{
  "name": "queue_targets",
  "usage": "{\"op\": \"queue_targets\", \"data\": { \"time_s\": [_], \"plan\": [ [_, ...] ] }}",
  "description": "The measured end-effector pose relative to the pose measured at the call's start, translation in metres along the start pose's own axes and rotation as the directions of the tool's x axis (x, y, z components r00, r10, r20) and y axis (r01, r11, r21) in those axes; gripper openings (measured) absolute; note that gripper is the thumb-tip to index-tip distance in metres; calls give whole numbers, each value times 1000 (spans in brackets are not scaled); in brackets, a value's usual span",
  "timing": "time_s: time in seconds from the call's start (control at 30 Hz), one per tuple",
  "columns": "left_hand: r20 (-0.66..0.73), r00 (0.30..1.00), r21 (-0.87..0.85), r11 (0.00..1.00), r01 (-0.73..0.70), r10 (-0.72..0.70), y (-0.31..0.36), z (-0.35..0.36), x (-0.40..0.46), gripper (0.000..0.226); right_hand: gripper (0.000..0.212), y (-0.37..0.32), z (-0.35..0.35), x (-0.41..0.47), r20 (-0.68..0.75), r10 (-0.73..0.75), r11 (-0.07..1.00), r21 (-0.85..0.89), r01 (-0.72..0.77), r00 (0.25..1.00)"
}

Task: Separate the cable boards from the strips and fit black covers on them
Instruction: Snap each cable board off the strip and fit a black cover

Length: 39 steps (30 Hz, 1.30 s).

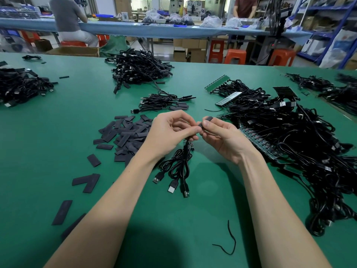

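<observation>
My left hand (170, 130) grips a small bunch of black USB cables (178, 167) that hang down to the green table, their small boards partly hidden under my fingers. My right hand (218, 134) pinches a flat black cover (207, 119) between thumb and fingers, touching the tip of the left hand. A heap of loose black covers (123, 134) lies left of my hands. Green board strips with cables attached (258, 140) lie in a big tangle at the right.
Covered cables lie in a small bundle (164, 102) ahead and in larger piles at the far middle (139, 68) and left (21, 88). A loose black cord (230, 240) lies near me. People work at a blue bench (135, 28) behind.
</observation>
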<state>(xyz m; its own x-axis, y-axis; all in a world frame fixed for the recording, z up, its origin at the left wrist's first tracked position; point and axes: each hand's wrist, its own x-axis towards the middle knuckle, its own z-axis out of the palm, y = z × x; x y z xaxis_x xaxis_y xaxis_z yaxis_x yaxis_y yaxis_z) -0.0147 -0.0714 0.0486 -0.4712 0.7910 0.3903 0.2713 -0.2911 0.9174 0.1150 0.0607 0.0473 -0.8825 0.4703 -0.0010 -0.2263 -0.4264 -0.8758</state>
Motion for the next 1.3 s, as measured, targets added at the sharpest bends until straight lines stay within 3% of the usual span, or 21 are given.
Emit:
{"op": "queue_targets", "data": {
  "time_s": [0.53,0.8,1.3],
  "plan": [
    [-14,999,32,999,40,-40,-1,-2,-3,17,24,-2,-6,0,-32,-22,1000,-19,21,999],
    [-9,1000,31,999,27,-27,-2,-2,-4,13,11,-2,-4,-2,-27,18,1000,14,-18,999],
    [-19,999,22,999,43,-43,-3,-4,-5,13,14,4,0,-1,-9,34,999,19,-34,999]
  ]
}}
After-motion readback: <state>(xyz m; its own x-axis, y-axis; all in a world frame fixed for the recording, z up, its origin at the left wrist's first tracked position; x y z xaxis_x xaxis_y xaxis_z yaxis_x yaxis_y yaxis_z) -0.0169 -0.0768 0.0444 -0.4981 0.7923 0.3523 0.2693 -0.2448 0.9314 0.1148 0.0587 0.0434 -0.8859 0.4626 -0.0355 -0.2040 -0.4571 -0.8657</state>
